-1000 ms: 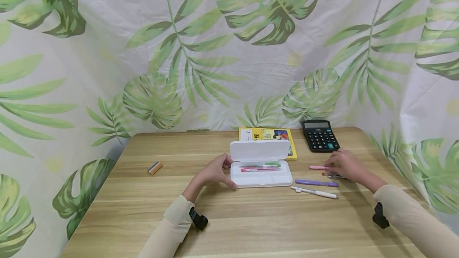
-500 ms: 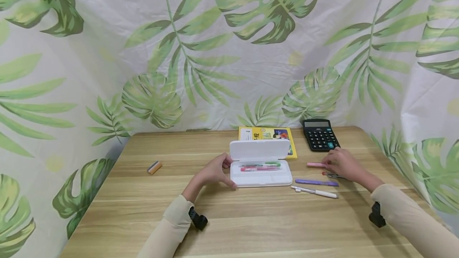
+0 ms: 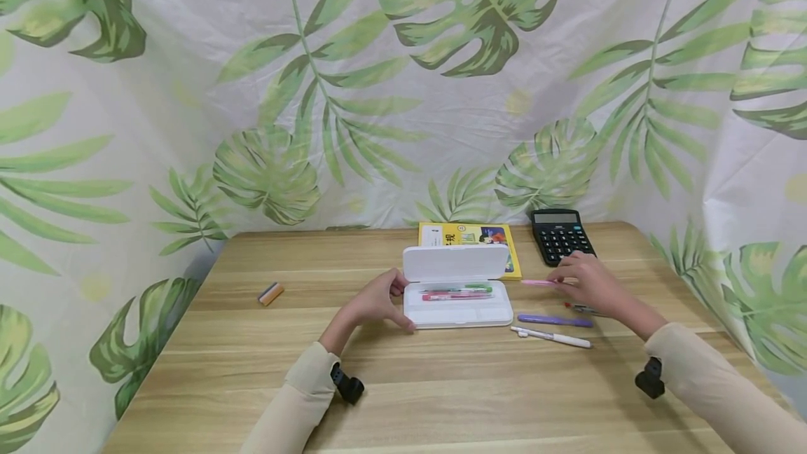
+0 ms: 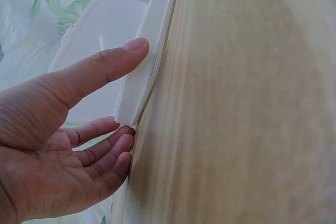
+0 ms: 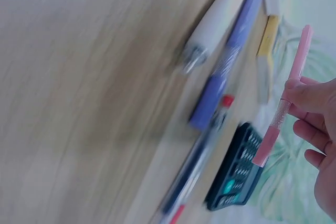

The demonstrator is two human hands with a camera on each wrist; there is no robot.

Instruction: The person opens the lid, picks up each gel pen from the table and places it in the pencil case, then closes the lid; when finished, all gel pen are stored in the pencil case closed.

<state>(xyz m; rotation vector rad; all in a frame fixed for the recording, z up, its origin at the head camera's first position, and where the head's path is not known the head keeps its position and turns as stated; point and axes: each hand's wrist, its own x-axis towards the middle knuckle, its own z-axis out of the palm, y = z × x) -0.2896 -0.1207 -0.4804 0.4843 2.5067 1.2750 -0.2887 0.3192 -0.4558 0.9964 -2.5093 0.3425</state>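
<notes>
A white pencil case [image 3: 429, 317] stands with its lid [image 3: 455, 264] raised. Inside it lie a pink-red pen [image 3: 450, 296] and a green pen [image 3: 480, 289]. My left hand [image 3: 378, 298] holds the case's left end; in the left wrist view the thumb presses the front side and the fingertips meet the corner. To the right of the case, my right hand [image 3: 586, 281] pinches a pink pen [image 5: 300, 59] between thumb and fingers, raised above the table. Below that hand lie a purple pen [image 3: 555, 321], a white pen [image 3: 567, 340] and a red-tipped pen [image 3: 576, 307].
Behind the raised lid lies a yellow book [image 3: 513, 258]. A black calculator [image 3: 563, 235] sits at the back right, just beyond my right hand. An orange and blue eraser [image 3: 271, 293] is on the left side of the wooden table [image 3: 435, 398]. A leaf-patterned cloth [image 3: 353, 90] hangs behind.
My right hand has moved left toward the case, carrying the pink pen away from the red-tipped pen. The left hand stays at the pencil case.
</notes>
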